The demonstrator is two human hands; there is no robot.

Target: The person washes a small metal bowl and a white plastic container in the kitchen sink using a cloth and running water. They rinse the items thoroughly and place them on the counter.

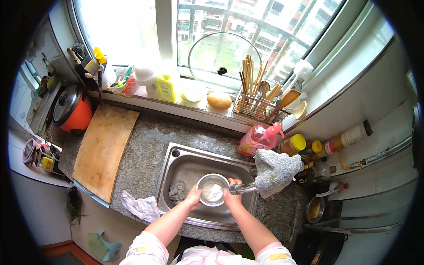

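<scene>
Both my hands hold a round metal bowl (212, 201) over the stainless steel sink (185, 158). My left hand (193, 197) grips its left rim, and my right hand (233, 195) is at its right side, partly hidden by the faucet (243, 188). Something whitish and wet, perhaps water with foam, shows inside the bowl. A crumpled grey cloth (178, 190) lies in the sink's left part. Over the faucet hangs a grey towel (276, 169).
A white cloth (140, 207) drapes over the counter edge. The wooden cutting board (104, 149) lies left; a pink pump bottle (256, 140) and jars (293, 144) stand right. Along the sill are a yellow bottle (166, 87), a melon-like fruit (219, 100) and a wire utensil basket (258, 107).
</scene>
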